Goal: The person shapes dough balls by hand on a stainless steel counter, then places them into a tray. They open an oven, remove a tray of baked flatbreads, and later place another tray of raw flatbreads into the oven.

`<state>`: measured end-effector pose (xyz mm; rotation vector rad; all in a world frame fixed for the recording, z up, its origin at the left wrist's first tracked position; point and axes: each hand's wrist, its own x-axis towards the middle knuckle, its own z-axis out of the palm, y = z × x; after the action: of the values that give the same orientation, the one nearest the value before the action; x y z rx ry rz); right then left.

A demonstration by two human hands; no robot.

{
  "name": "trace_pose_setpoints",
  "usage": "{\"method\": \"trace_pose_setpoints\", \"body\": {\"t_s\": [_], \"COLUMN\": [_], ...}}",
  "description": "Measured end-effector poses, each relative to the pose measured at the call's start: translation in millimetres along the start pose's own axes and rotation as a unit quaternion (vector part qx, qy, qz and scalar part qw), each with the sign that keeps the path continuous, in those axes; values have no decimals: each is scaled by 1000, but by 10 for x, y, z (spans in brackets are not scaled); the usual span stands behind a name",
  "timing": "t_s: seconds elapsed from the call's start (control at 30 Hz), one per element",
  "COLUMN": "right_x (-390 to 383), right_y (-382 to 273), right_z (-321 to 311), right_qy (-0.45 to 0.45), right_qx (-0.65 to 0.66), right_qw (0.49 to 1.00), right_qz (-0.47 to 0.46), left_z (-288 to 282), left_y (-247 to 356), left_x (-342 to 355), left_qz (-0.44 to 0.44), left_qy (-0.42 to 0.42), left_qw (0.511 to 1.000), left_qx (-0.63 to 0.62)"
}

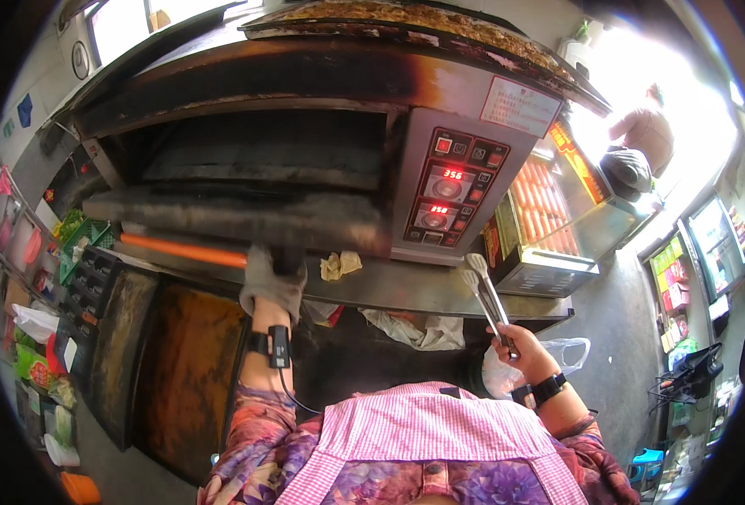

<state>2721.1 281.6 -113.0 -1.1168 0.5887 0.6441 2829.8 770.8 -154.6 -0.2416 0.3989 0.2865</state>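
Note:
A grey work glove covers my left hand (273, 279), which is at the lower edge of the deck oven's door (238, 220). Its fingers close round a dark handle there, partly hidden by the glove. The door is tilted down and smeared by motion, and the dark oven chamber (263, 151) shows above it. An orange rod (183, 250) lies just left of the glove, under the door. Out to the right, my bare right hand (521, 349) grips metal tongs (487, 296) by their lower end, tips pointing up and slightly apart.
A crumpled yellowish cloth (340, 266) lies on the metal ledge below the oven. The oven's lit control panel (448, 189) is at its right. Beyond stands a glass cabinet of sausages (545, 206). Large dark baking trays (189, 370) lean at lower left. Another person (648, 135) is at far right.

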Motion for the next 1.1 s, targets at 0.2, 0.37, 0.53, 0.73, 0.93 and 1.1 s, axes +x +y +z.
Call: {"method": "trace_pose_setpoints", "body": {"t_s": [0.2, 0.37, 0.53, 0.73, 0.93, 1.1], "right_x": [619, 1188, 1953, 2835, 2795, 2690], "right_y": [-232, -435, -817, -1224, -1131, -869], "right_z": [-452, -796, -1099, -1426, -1314, -1138], "right_qy": [1, 56, 61, 191, 169, -113], "right_qx": [45, 54, 10, -199, -427, 45], "right_qw": [997, 994, 989, 945, 867, 980], "right_qz": [-55, -80, -133, -177, -194, 156], "left_z": [1223, 1755, 1586, -221, -1653, -2065], "left_y": [-693, -1307, -1878, -2572, -3129, -3423], "left_x": [114, 162, 203, 718, 846, 669], "left_qz": [44, 82, 66, -120, -404, -353], "left_qy": [-59, -46, -39, 51, -62, -120], "left_qw": [927, 904, 946, 903, 902, 850], "left_qx": [368, 417, 314, 410, 140, 373]}}
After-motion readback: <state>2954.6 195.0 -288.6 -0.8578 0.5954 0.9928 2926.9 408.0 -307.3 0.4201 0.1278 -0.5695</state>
